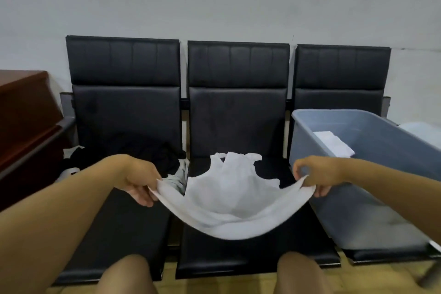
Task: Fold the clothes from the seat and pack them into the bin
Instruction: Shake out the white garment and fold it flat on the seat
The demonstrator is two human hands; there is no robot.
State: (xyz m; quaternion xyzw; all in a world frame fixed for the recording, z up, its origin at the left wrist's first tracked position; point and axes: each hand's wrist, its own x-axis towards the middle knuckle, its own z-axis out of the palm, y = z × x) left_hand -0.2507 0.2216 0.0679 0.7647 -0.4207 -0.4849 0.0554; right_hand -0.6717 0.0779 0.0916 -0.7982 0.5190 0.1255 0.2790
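Against a pale wall, a black three-seat bench (pixel 238 107) is seen, with a brown wooden cabinet (pixel 23 112) at its left end. A white garment (pixel 229 200) is held stretched over the middle seat: its near left corner is pinched by the fingers (pixel 143 194) of the left hand (pixel 140 179), its near right corner by the curled fingers of the right hand (pixel 317 174), and the near hem sags between them above the seat's front edge. The garment's far part, with shoulder straps, lies on the middle seat cushion. A grey plastic bin (pixel 353 198) is set on the right seat, just beside the right hand, and a folded white cloth (pixel 334 143) is seen inside it near the far wall. A heap of dark clothes (pixel 133 153) with a grey piece (pixel 179 178) is piled on the left seat, behind the left hand. Bare seat cushion is left in front of the heap and around the garment.
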